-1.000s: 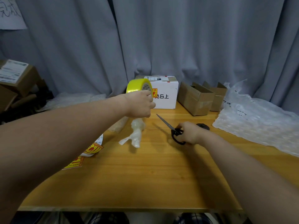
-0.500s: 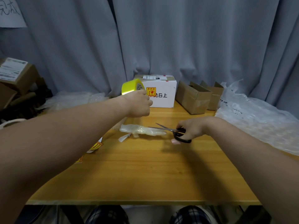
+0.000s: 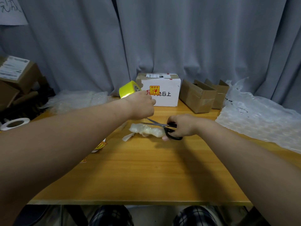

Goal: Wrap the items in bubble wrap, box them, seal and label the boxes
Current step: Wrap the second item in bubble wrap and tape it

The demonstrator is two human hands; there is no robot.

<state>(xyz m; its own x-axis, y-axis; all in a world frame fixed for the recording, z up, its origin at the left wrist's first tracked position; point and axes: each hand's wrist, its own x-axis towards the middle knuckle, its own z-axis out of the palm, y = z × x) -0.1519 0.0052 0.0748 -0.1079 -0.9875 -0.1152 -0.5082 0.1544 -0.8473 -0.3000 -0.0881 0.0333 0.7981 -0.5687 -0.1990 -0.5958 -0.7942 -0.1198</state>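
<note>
Now a person is holding a tape roll and scissors over a bubble-wrapped bundle on a wooden counter.
Starting at the far left, a white label roll is lying near the counter's edge, with fragile stickers peeking out beside the left forearm. The left hand is gripping a yellow tape roll, raised above the counter. Just below and to its right, the wrapped bundle is lying on its side at the counter's middle. The right hand is clasping black-handled scissors, blades slightly parted above the bundle. Behind, a white box is standing; open brown boxes and a bubble wrap sheet are sitting farther right.
</note>
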